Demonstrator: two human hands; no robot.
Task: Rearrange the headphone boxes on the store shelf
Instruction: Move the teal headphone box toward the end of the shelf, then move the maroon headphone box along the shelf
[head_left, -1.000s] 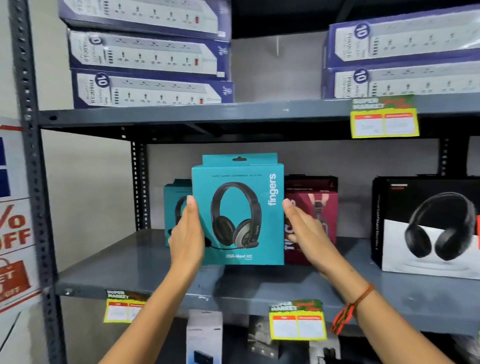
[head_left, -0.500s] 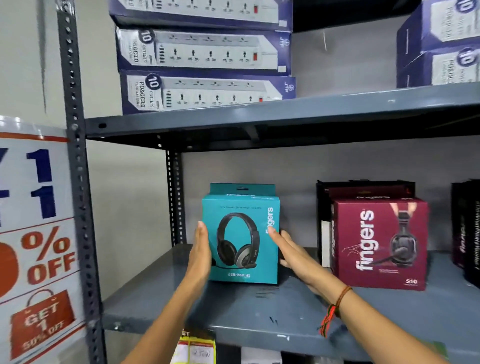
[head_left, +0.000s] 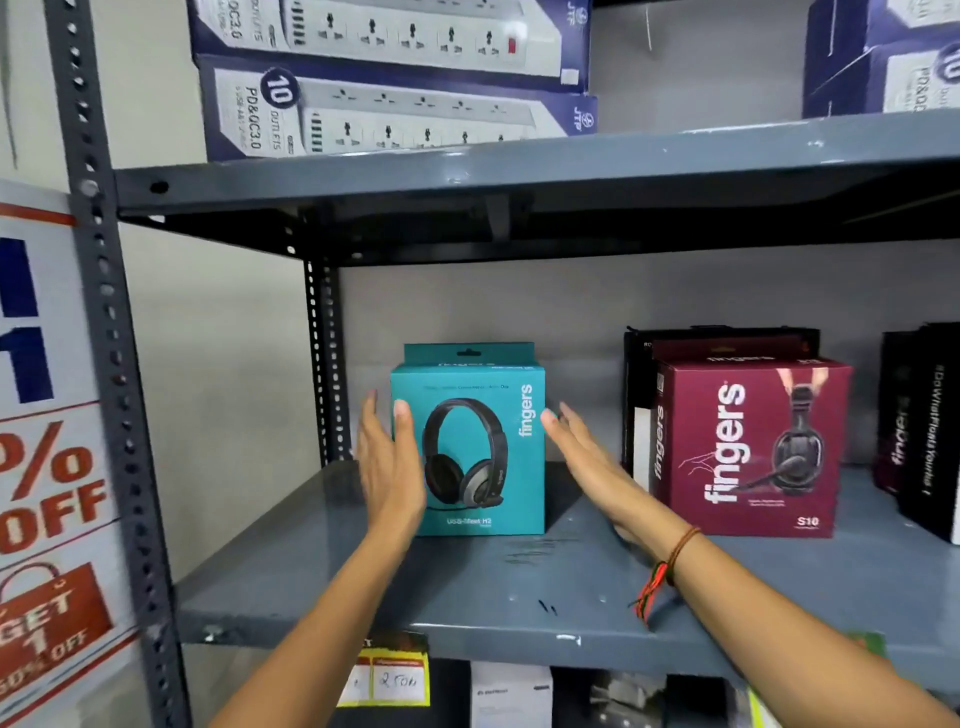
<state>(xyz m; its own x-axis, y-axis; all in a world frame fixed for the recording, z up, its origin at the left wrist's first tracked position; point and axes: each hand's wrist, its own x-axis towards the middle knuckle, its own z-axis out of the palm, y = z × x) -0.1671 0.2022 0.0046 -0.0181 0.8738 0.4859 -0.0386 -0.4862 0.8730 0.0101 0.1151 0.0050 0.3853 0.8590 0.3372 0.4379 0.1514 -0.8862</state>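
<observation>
A teal "fingers" headphone box (head_left: 483, 467) stands upright on the grey shelf (head_left: 467, 587), towards its left end. A matching teal flap shows just behind its top. My left hand (head_left: 389, 467) lies flat against the box's left side, fingers straight and thumb over the front face. My right hand (head_left: 587, 467) is spread flat beside the right side, only its fingertips near the box's edge. To the right stands a maroon "fingers" box (head_left: 748, 447).
A black box (head_left: 636, 395) stands behind the maroon one, with more black boxes (head_left: 924, 426) at far right. Power-strip boxes (head_left: 395, 109) are stacked on the upper shelf (head_left: 519, 171). A perforated post (head_left: 109, 364) and a sale poster (head_left: 47, 493) are on the left. Price tags (head_left: 389, 680) hang below.
The teal box went from held in the air to standing on the shelf's left part. Both hands have loosened and straightened. The view has shifted left and closer.
</observation>
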